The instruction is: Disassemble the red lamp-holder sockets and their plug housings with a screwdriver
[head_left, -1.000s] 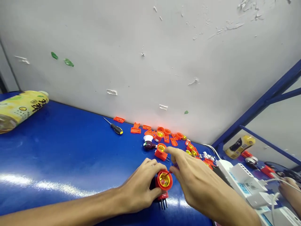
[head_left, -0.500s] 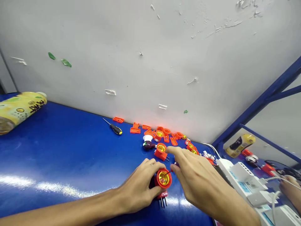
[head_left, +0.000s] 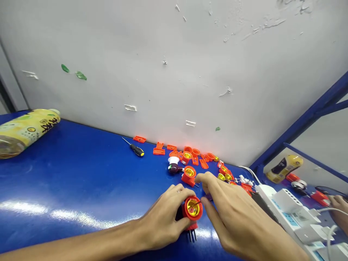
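Note:
My left hand (head_left: pixel 172 214) grips a red lamp socket (head_left: pixel 193 208) with a gold-coloured threaded inside; its plug pins point down toward the blue table. Fingers of my right hand (head_left: pixel 228 210) are closed on a thin screwdriver (head_left: pixel 198 203), mostly hidden by the hand. Its shaft reaches into the mouth of the socket. Just beyond my hands, a second red lamp socket (head_left: pixel 189 176) with plug pins lies on the table. Beside it is a dark, rounded piece with a white end (head_left: pixel 174 165).
A black-and-yellow screwdriver (head_left: pixel 137 149) lies toward the wall. Red plastic covers (head_left: pixel 159 149) and several socket parts line the wall. At right stands a white power strip (head_left: pixel 289 217) with cords. A yellow bottle (head_left: pixel 29 130) lies at left. Beyond the blue frame (head_left: pixel 299 127) another hand shows.
The whole view has shifted slightly, so things appear a little further right. Both hands keep their hold, with the screwdriver shaft still inside the socket.

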